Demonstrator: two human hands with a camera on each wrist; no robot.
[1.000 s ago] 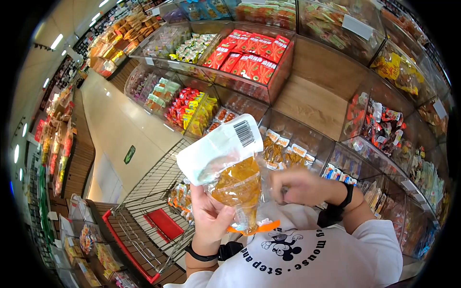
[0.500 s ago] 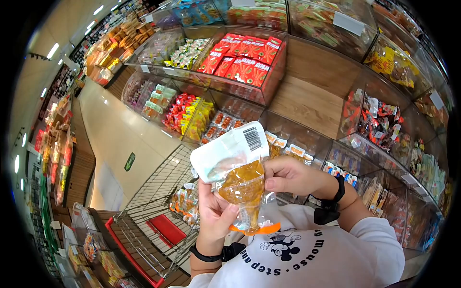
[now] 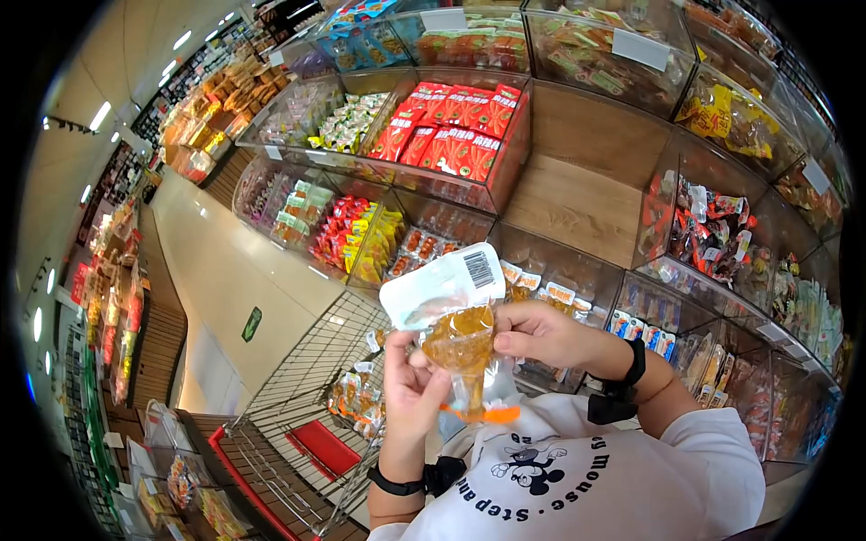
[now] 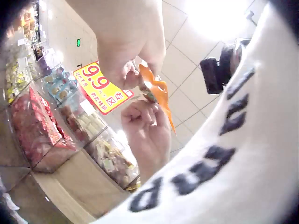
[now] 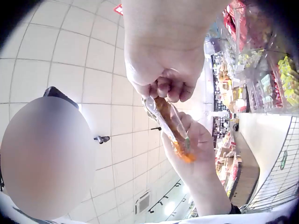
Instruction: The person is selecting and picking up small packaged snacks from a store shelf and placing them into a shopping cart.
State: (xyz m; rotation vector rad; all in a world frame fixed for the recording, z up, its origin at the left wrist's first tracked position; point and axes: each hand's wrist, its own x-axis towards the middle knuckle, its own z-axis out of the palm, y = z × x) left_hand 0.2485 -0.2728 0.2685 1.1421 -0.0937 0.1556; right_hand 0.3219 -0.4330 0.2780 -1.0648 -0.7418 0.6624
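Observation:
In the head view a clear packet with a cooked drumstick (image 3: 462, 347) is held up before the chest, its white barcoded end (image 3: 444, 287) tilted upward and its orange end toward the shirt. My left hand (image 3: 413, 386) grips the packet's left side, thumb in front. On the other side, my right hand (image 3: 539, 332) pinches its edge between thumb and fingers. The right wrist view shows the packet (image 5: 170, 122) edge-on between both hands, with the right fingers (image 5: 174, 88) curled at its upper part. From the left wrist, the packet's orange end (image 4: 156, 91) shows between the hands.
A shopping cart (image 3: 311, 397) with several orange-and-clear packets (image 3: 358, 397) inside stands at the left. Clear snack bins curve around the front and right, holding red packets (image 3: 448, 126) and similar drumstick packets (image 3: 557, 296). Aisle floor (image 3: 216, 243) runs to the back left.
The right hand, blurred beside the packet a second ago, came to its right edge and now pinches it. The packet has shifted slightly right and down in the head view, still in the left hand.

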